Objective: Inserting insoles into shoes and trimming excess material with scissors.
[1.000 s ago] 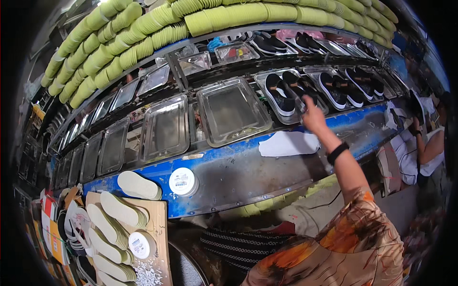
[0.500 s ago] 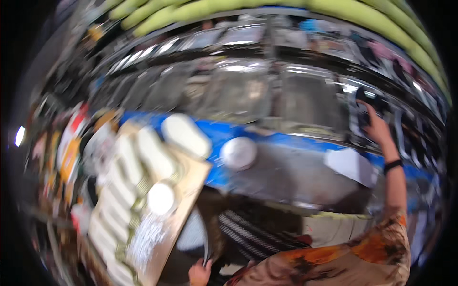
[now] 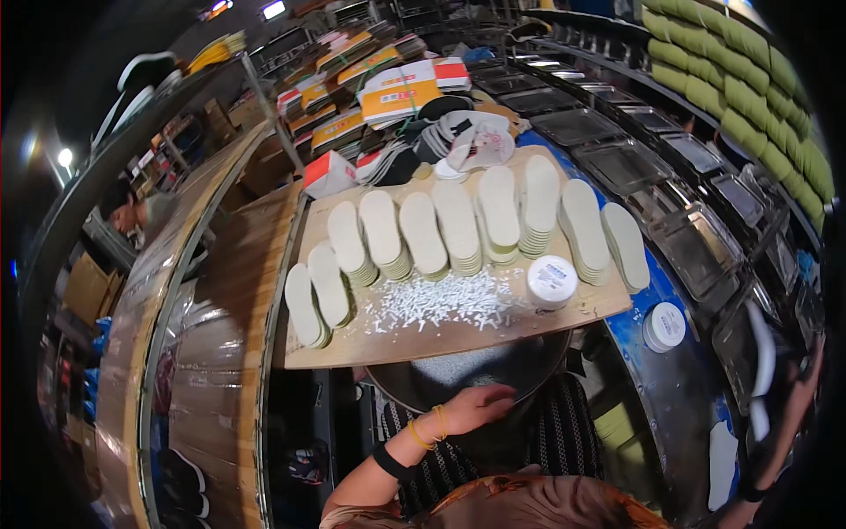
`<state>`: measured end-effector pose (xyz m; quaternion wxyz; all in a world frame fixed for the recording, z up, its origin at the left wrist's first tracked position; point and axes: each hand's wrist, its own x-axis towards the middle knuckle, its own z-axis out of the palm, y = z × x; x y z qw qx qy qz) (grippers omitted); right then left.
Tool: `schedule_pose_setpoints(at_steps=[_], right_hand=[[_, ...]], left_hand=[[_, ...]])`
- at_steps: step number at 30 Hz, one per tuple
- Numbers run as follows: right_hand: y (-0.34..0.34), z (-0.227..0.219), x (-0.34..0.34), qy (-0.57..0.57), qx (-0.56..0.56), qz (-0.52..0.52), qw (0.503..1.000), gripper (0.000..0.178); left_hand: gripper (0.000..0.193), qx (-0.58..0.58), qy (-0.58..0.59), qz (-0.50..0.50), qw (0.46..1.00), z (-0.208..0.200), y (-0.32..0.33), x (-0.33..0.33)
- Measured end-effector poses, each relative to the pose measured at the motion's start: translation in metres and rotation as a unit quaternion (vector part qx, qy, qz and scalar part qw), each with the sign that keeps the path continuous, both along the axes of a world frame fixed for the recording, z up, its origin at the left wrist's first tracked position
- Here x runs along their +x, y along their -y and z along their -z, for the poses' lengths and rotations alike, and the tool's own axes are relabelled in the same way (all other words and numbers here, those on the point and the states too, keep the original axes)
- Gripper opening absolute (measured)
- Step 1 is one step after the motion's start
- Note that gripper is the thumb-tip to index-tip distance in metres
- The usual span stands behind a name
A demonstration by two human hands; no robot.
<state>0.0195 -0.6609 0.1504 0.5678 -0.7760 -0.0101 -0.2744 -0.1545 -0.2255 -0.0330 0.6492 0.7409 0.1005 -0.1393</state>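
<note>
Shifted over the basin, my left hand hangs loosely open; a shoe runs lengthwise left of my right hand, grip unclear.

The person at the wooden board wears the camera on the head, the left of a fisheye pair, so it looks from above this side of the board, tipped down and forward. The board sits fairly close, around the middle of the wide view. On its near side the left hand and striped trousers show from above; beyond its far edge lie cartons; to its right, racked trays lean with the lens's bend.
</note>
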Motion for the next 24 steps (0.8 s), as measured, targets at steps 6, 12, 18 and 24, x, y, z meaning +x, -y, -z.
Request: schedule_pose_setpoints(at_steps=[6,12,18,24], right_hand=[[-0.226,0.055,-0.080,0.027,-0.474,-0.442,0.761,0.070],[-0.350,0.164,-0.153,0.095,-0.390,-0.719,0.566,0.064],[-0.342,0.181,-0.138,-0.095,-0.256,-0.699,0.661,0.067],[-0.290,0.177,-0.078,-0.329,-0.107,-0.595,0.725,0.046]], left_hand=[[0.045,-0.340,0.052,-0.267,0.900,-0.018,0.002,-0.021],[0.056,-0.018,0.084,-0.475,0.876,0.055,-0.061,-0.074],[0.025,0.372,0.191,-0.423,0.804,0.063,-0.078,-0.103],[0.046,0.518,0.040,-0.258,0.814,0.013,-0.043,-0.070]])
